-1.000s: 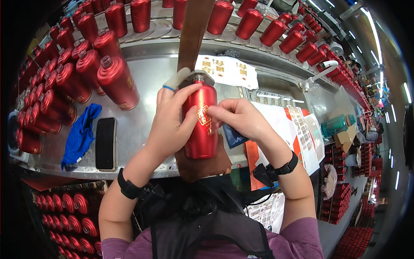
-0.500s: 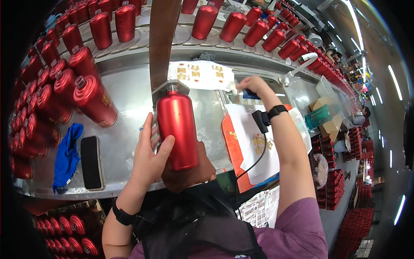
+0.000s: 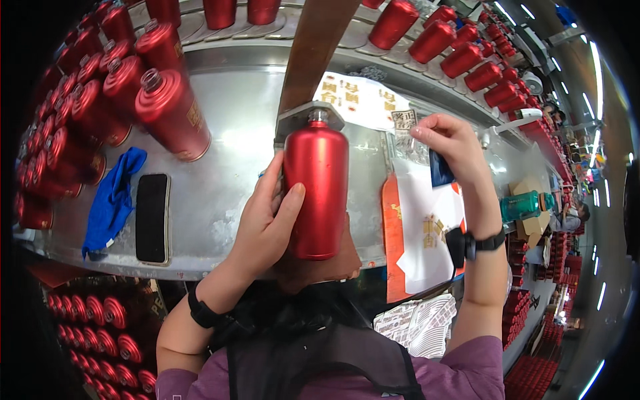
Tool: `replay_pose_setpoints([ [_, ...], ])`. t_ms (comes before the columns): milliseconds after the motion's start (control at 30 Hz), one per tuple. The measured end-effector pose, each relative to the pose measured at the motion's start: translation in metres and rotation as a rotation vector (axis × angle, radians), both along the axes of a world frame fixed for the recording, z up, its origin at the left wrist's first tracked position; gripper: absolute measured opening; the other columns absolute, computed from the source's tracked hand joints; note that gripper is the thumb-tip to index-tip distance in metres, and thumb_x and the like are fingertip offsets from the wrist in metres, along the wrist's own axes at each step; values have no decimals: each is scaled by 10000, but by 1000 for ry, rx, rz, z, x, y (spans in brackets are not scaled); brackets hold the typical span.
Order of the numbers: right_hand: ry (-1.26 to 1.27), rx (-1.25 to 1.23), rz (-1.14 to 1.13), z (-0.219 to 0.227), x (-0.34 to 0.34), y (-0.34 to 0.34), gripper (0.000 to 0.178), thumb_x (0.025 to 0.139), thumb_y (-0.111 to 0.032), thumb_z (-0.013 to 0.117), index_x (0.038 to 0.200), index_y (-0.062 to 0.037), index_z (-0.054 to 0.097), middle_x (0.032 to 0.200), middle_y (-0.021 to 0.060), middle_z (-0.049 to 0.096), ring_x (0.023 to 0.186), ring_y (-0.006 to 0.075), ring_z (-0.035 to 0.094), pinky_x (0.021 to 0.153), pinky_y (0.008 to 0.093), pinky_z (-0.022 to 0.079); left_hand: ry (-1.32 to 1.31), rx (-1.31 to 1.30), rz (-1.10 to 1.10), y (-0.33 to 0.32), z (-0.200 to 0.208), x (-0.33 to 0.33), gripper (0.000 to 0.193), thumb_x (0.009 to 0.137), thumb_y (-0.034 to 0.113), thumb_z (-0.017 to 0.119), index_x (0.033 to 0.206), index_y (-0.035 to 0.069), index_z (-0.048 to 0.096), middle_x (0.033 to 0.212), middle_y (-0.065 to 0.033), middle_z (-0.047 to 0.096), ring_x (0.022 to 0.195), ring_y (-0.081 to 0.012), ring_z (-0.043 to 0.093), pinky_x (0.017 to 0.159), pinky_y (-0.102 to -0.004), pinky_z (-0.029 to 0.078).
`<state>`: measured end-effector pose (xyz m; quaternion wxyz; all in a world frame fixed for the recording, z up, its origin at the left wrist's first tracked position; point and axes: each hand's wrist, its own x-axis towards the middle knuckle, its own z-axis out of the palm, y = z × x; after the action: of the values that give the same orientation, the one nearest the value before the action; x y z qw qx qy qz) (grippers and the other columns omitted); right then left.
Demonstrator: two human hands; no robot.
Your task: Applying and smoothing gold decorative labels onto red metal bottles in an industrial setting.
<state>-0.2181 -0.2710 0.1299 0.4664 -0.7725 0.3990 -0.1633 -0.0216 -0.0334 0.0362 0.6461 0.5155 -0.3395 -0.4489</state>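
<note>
A plain red bottle lies tilted on a brown cloth, its neck at a metal bracket. My left hand rests along the bottle's left side, fingers beside it and thumb laid over its front. Up and to the right, my right hand pinches the edge of a clear label with dark print. A dark blue flat piece is tucked under the same hand's fingers; its kind is unclear. Below that hand lies a white sheet with gold print on an orange-red sheet.
Many red bottles crowd the left; others stand on a conveyor behind. A brown post rises behind the bracket. A blue cloth and a phone lie at left, a green bottle at right.
My view has swung, so the table appears shifted. My right hand has drawn back a little, and the clear label in its fingers now shows plainly. My left hand stays on the bottle.
</note>
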Motion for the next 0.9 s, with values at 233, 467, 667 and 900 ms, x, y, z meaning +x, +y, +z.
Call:
replay_pose_setpoints([
  [233,-383,487,83,-20,45,111,66,897,-58,701,924,-2,677,855,-9,681,728,14,570,663,170,439,-93,-23,76,0,-11,-1,610,1022,235,519,1479,-90,279,1395,-213,467,1256,-225,508,1023,-333,426],
  [467,-228,2,30,-49,44,126,157,874,-142,753,929,-26,662,729,-62,590,600,-8,476,535,168,365,-257,12,48,-5,-7,-5,801,914,311,681,1468,-92,266,1321,-248,486,1220,-304,530,1025,-378,428],
  [667,-193,56,-30,-40,48,103,625,781,-263,834,1254,21,541,1113,75,582,591,24,470,536,183,398,-202,-1,50,-6,-14,-6,793,897,280,700,1463,-82,277,1331,-237,495,1210,-281,543,1000,-374,452],
  [900,-301,144,-32,-57,56,98,678,796,-254,815,1341,20,518,1192,118,588,669,27,496,590,178,422,132,11,-56,-17,5,2,533,957,211,637,1380,-28,420,1222,-122,603,1106,-134,582,943,-302,480],
])
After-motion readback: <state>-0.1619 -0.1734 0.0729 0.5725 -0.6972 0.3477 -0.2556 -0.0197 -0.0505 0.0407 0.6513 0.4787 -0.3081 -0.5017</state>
